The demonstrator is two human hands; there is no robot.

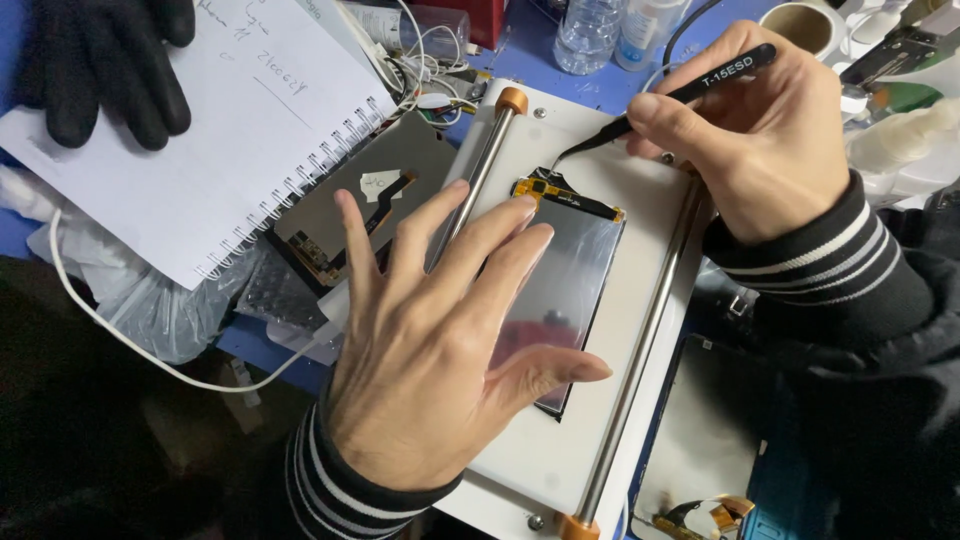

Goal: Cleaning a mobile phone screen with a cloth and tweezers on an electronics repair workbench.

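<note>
A phone screen panel [570, 270] with a shiny metal back lies flat on a white plate [650, 200] between two metal rails. My left hand [440, 350] presses on it, fingers spread across its left half. My right hand [760, 130] grips black tweezers [660, 105] whose curved tip reaches the gold flex connector [545, 188] at the panel's top edge.
A spiral notebook [220, 120] lies at the upper left with another person's black-gloved hand [100, 60] on it. A second dark panel [350, 220] sits left of the plate. White cables, plastic bottles [590, 30], a plastic bag [150, 300] and another panel [700, 440] at the lower right surround the plate.
</note>
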